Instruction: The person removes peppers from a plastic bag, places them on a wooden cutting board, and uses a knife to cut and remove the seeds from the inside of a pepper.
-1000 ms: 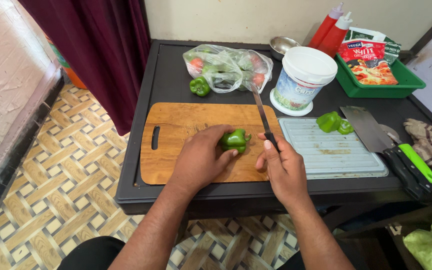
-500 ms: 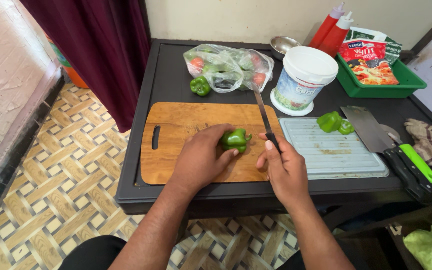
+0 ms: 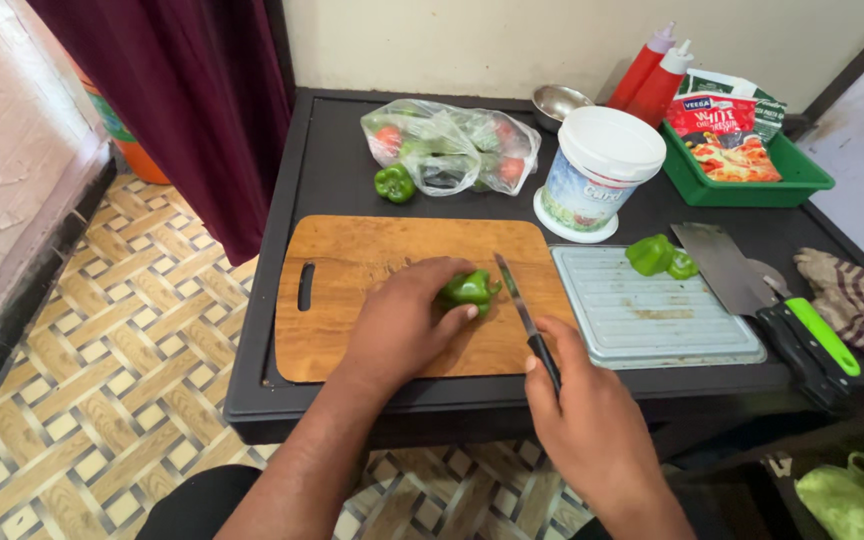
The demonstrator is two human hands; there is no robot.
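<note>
A green bell pepper [image 3: 469, 289] lies on the wooden cutting board [image 3: 352, 260] and my left hand [image 3: 404, 323] presses on it from the left. My right hand [image 3: 582, 412] grips the black handle of a kitchen knife [image 3: 518, 305]. Its blade points away from me, right beside the pepper's right side. Cut green pepper pieces [image 3: 658, 256] rest on the grey ribbed tray [image 3: 652, 325] to the right of the board.
On the black table [image 3: 332, 170] are a small whole green pepper [image 3: 393, 183], a clear bag of vegetables [image 3: 452, 148], a white tub [image 3: 599, 170], a cleaver [image 3: 727, 268], a green-handled tool [image 3: 820, 335], a striped cloth [image 3: 857, 305], and a green tray [image 3: 752, 180] with packets and red bottles [image 3: 652, 72].
My right hand has drawn the knife back toward me and slightly left, so the blade now lies beside the pepper. My left hand stays on the pepper.
</note>
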